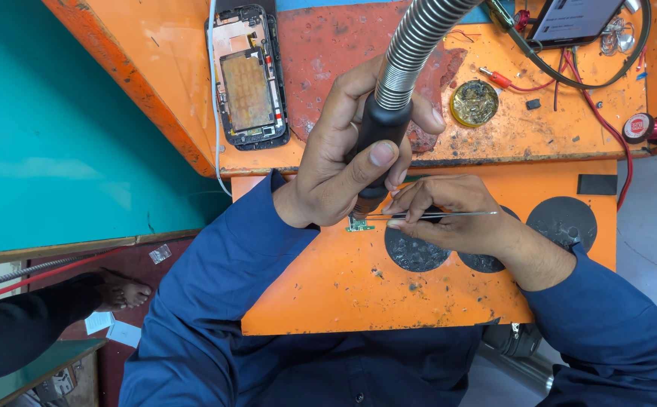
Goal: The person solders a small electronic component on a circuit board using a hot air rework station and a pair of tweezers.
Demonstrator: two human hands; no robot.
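Orange, scratched and scorched: a painted workbench point(321, 286) seen from above, blue sleeves entering from six o'clock. At centre, left hand point(343, 162) clenched round the black grip of a hot-air handpiece point(385, 124), thumb pressed flat along the barrel, ribbed silver metal hose point(419, 34) climbing away toward twelve o'clock. Nozzle angled down onto a small green circuit board point(359, 224) lying on the bench just below the fist. Right hand point(456, 218), at three o'clock of that board, pinching slim steel tweezers point(434, 215) between thumb and fingertips, tips laid level and pointing toward the board; whether tip and board touch, impossible to tell. Beneath the right wrist, dark round pads point(562, 222) of rough, ash-flecked material set flush in the orange surface. At eleven o'clock, an opened phone point(247, 75) with its back off, copper-coloured shielding and black frame exposed. At one o'clock, a round brass-coloured tin point(474, 103) holding a tangled, dull metallic wad. Beyond, at two o'clock, red and black leads point(569, 79) looping across the bench, a spool of red enamelled wire point(651, 128) at its edge. At nine o'clock, a smooth teal panel point(50, 136); below it, at eight o'clock, another person's bare foot point(121, 290) on the dark red floor.
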